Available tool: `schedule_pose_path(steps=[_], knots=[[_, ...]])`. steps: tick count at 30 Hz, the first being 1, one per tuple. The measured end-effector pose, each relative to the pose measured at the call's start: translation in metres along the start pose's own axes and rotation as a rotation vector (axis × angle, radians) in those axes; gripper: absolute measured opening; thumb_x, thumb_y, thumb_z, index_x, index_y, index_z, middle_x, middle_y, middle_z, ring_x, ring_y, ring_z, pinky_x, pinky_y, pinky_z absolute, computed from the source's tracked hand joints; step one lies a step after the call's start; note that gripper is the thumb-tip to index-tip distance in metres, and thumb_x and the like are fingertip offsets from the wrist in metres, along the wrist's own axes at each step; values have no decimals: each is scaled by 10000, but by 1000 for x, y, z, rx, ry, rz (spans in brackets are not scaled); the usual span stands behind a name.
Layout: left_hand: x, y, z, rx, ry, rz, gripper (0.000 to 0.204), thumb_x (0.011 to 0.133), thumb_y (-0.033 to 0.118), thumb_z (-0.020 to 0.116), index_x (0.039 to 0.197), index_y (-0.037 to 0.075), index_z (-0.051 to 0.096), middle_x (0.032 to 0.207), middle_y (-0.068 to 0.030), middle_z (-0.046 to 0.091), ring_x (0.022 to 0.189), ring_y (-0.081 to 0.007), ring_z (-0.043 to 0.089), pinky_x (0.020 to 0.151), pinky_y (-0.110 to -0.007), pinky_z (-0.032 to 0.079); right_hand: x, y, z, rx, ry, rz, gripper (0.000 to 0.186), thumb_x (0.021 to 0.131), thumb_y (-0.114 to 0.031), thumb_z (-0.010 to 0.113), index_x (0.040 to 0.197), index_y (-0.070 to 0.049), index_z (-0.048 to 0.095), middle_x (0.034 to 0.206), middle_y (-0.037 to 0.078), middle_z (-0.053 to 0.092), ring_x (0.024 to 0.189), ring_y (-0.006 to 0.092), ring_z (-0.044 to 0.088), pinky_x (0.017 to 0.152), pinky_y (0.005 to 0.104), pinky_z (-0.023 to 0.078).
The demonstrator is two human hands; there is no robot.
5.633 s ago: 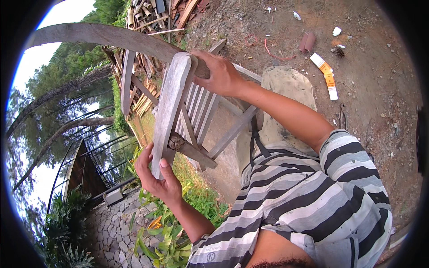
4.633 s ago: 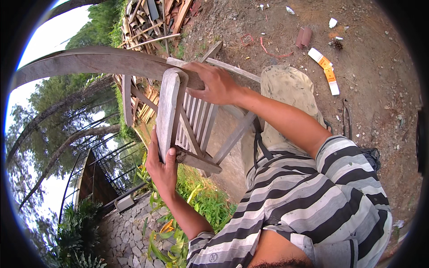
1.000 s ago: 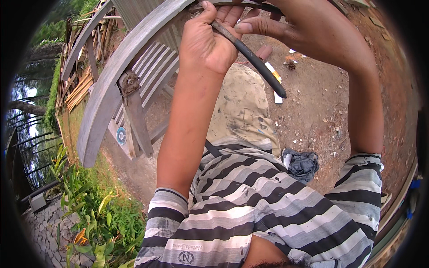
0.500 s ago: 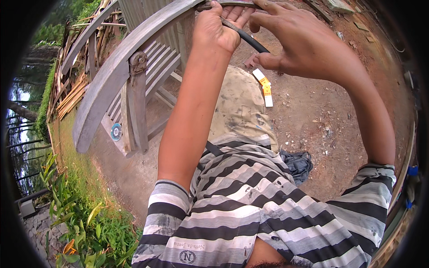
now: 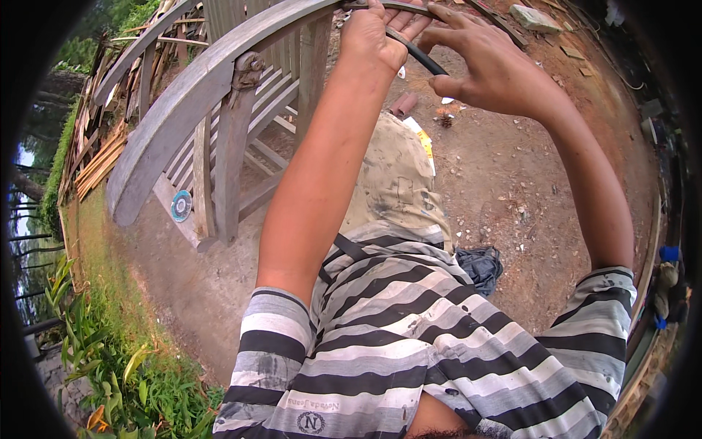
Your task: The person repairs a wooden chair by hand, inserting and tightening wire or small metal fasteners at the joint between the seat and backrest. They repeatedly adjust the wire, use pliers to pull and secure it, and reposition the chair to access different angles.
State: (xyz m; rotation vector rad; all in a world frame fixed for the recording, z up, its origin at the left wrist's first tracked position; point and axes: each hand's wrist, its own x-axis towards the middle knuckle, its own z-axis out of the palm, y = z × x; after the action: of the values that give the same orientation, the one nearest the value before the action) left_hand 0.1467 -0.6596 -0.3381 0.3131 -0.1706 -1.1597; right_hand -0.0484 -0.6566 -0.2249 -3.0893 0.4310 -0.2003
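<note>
My left hand (image 5: 376, 36) is at the top edge, palm up, beside the curved arm of a weathered wooden chair (image 5: 175, 102). A black, cable-like strip (image 5: 417, 53) lies across its palm and curves down to the right; a thinner black stretch crosses the fingers above. The thumb is bent over it, and part of the grip is cut off by the frame. My right hand (image 5: 497, 66) hovers to the right, thumb and fingers apart. Its upper fingertips come close to the strip; whether they touch it I cannot tell.
A round blue-rimmed disc (image 5: 181, 206) lies on the chair's lower wooden part. A dark crumpled cloth (image 5: 479, 268) and a yellow-and-white packet (image 5: 423, 143) lie on the dirt ground. Farther off are a pale block (image 5: 535, 18), stacked timber (image 5: 102, 161) and green plants (image 5: 139, 373).
The view has shifted slightly, so the chair sits a little further left and both hands a little further right or higher. The hands keep nearly the same pose around the black strip.
</note>
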Motion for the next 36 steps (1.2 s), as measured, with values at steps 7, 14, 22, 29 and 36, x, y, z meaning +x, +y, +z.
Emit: schedule_pose_path(steps=[7, 14, 22, 29, 36], knots=[[7, -8, -3, -56, -2, -24, 425, 1148, 247, 283, 1321, -90, 478, 1337, -262, 579, 1268, -393, 597, 1142, -539, 500, -7, 13, 25, -103, 132, 2, 566, 775, -270, 706, 1304, -74, 663, 1604, 204, 409, 1429, 391, 453, 1211, 531, 356], [7, -5, -10, -4, -67, -16, 439, 1143, 236, 265, 1345, -97, 467, 1406, -267, 532, 1344, -406, 533, 1188, -555, 442, -2, 12, 29, -98, 119, 10, 593, 755, -298, 706, 1307, -82, 684, 1633, 206, 396, 1460, 412, 437, 1230, 555, 337], [2, -6, -8, 6, -56, -23, 424, 1139, 216, 278, 1425, -80, 379, 1439, -269, 501, 1367, -409, 509, 1186, -576, 430, -6, 11, 36, -145, 130, 42, 617, 762, -279, 691, 1343, -72, 680, 1628, 196, 411, 1471, 407, 429, 1240, 554, 327], [-1, -11, -6, 9, -42, -13, 418, 1145, 256, 310, 1404, -56, 409, 1415, -235, 529, 1362, -388, 516, 1183, -569, 428, -8, 7, 32, -40, 93, 82, 604, 764, -261, 696, 1336, -67, 679, 1630, 190, 412, 1448, 403, 462, 1248, 514, 324], [7, -3, -12, 30, -34, -36, 427, 1151, 290, 308, 1332, -57, 478, 1297, -223, 608, 1267, -374, 599, 1129, -562, 490, -2, 1, 11, 10, 35, -51, 535, 826, -324, 782, 1260, -29, 679, 1664, 214, 315, 1501, 436, 346, 1222, 593, 304]])
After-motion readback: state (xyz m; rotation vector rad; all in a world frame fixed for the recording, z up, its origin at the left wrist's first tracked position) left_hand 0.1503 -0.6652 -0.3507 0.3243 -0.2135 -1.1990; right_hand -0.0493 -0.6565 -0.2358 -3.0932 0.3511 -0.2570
